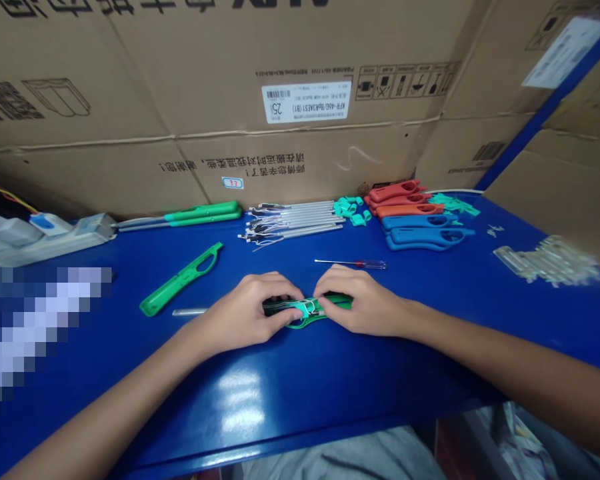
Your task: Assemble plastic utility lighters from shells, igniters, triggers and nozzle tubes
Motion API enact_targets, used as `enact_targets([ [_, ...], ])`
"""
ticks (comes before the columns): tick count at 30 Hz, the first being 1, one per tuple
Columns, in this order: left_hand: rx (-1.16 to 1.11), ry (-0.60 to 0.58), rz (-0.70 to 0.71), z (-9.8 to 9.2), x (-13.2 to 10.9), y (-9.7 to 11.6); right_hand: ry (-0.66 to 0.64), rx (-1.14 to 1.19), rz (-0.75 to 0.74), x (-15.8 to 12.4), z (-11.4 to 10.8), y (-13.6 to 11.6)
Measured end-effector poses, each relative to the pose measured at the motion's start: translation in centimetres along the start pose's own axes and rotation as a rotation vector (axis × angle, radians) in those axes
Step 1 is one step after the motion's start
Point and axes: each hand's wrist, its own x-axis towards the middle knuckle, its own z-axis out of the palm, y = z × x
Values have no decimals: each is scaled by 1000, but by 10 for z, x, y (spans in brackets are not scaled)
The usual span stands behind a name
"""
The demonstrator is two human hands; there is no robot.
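Observation:
Both hands are over a green lighter casing half [300, 325] near the middle of the table. My left hand [263, 307] pinches its left part, thumb and fingers around a teal trigger piece [306, 309] and thin white wires. A metal tube [189, 311] sticks out to the left beneath that hand. My right hand [353, 300] is closed on the casing's right part, its fingertips at the wires. Fingers hide much of the inside. A second green casing half [183, 280] lies left of my hands, and a screwdriver [363, 264] lies just behind them.
Along the back lie metal tubes with wires [305, 223], teal pieces [353, 208], red casings [397, 193], blue casings [425, 237] and green-handled lighters [205, 213]. Clear plastic parts [550, 260] are at right, a power strip [55, 240] at left. Cardboard [220, 87] walls the back.

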Motion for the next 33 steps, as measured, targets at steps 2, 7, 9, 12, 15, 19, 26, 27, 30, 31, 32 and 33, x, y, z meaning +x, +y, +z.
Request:
enact_targets([
  [2,22,-3,10,-1,-1,0,-5,-14,-12,0,-1,0],
  [7,92,2,68,-4,-4,2,22,-15,-41,0,-5,-2],
  [9,125,11,54,-5,-5,2,49,-10,-46,0,-6,-2],
  [12,169,33,20,-5,-6,1,70,-17,-62,1,-5,-2],
  [15,192,64,33,-5,-6,-1,68,-27,-66,1,-4,-1],
  [19,228,60,72,-9,-6,-3,64,-48,-59,1,-5,0],
  [26,266,24,90,-15,-6,-6,37,-57,-39,1,-6,-1],
  [27,268,22,94,-15,-6,-6,27,-59,-34,1,-6,-1],
  [30,263,15,100,-15,-6,-6,12,-62,-23,1,-7,-2],
  [31,260,14,99,-16,-6,-6,13,-62,-24,1,-7,-2],
  [32,257,12,100,-16,-6,-6,16,-61,-27,1,-7,-2],
  [33,252,9,102,-17,-6,-5,18,-61,-32,1,-7,-2],
])
